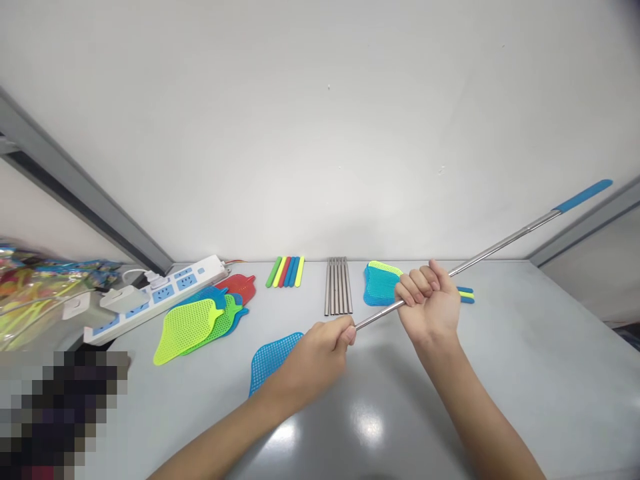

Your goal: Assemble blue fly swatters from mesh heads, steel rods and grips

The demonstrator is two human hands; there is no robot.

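Observation:
Both my hands are closed on a long extended metal rod (377, 316) with a blue handle (584, 195) at its upper right end. My left hand (320, 357) grips the lower left end. My right hand (430, 303) wraps round the rod farther up, palm side showing. Just left of my left hand is a blue mesh fly swatter head (270, 363); my hand and forearm hide part of it and any join to the rod. Behind my right hand lie swatters with a blue mesh head (383, 285) and a yellow-green one, partly covered.
Loose swatter heads (190, 327) in several colours overlap at left beside a white power strip (165, 297). Coloured handles (285, 272) and a row of metal rods (339, 287) lie near the wall. Clear plastic packages (30, 293) are at far left.

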